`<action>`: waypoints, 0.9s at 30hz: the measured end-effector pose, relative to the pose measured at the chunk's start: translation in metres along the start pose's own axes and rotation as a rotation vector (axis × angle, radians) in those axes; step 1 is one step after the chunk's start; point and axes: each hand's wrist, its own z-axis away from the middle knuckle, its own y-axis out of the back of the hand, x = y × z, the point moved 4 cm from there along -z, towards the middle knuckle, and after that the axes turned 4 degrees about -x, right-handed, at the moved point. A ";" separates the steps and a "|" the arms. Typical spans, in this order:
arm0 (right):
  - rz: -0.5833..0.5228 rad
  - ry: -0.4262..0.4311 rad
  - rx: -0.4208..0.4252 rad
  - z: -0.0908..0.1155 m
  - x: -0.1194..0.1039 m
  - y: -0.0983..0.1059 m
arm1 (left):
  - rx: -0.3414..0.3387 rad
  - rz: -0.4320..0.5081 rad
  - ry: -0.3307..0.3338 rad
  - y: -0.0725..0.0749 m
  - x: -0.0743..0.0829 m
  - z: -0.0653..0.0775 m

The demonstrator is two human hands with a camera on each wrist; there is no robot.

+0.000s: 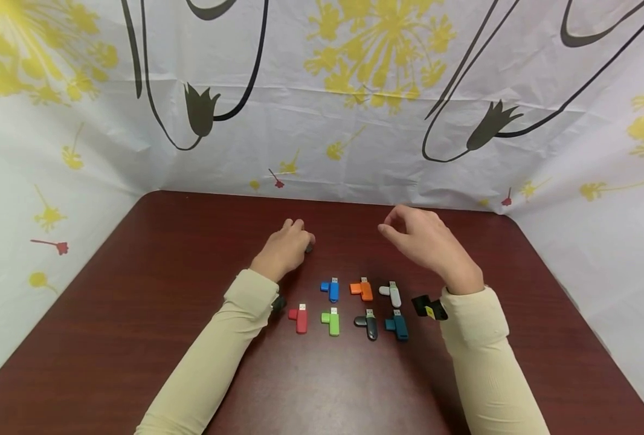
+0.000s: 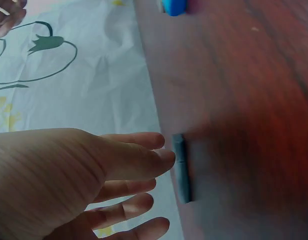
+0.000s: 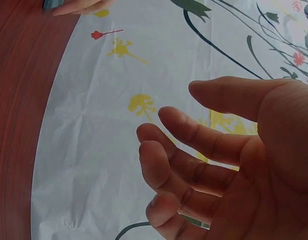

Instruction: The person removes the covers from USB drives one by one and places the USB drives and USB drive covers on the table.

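Observation:
My left hand (image 1: 284, 249) reaches over the table left of the middle, fingers apart. A dark flash drive (image 2: 182, 170) lies right at its thumb tip in the left wrist view; the hand partly covers it in the head view. My right hand (image 1: 425, 241) hovers over the far right of the table, fingers loosely curved with nothing between them. Nearer me lie USB flash drives in two rows: blue (image 1: 333, 290), orange (image 1: 365, 290) and white (image 1: 395, 295) behind, red (image 1: 301, 320), green (image 1: 334, 322), black (image 1: 372, 326) and teal (image 1: 400, 326) in front.
The dark red-brown table (image 1: 322, 386) is bounded at the back and sides by a white patterned sheet (image 1: 300, 121). A black strap piece (image 1: 429, 308) is on the right wrist, and another dark piece (image 1: 278, 303) is at the left cuff.

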 end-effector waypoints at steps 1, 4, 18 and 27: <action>0.002 0.001 -0.001 0.000 0.000 0.000 | -0.001 -0.013 -0.004 -0.002 0.000 -0.001; 0.006 0.002 0.002 0.000 0.000 0.000 | -0.008 -0.035 -0.018 -0.006 0.001 -0.002; 0.012 0.012 0.001 0.000 0.001 -0.001 | 0.063 -0.071 -0.037 -0.009 -0.002 -0.004; 0.013 0.024 -0.002 0.001 0.000 -0.001 | 0.048 -0.057 -0.041 -0.009 -0.010 -0.004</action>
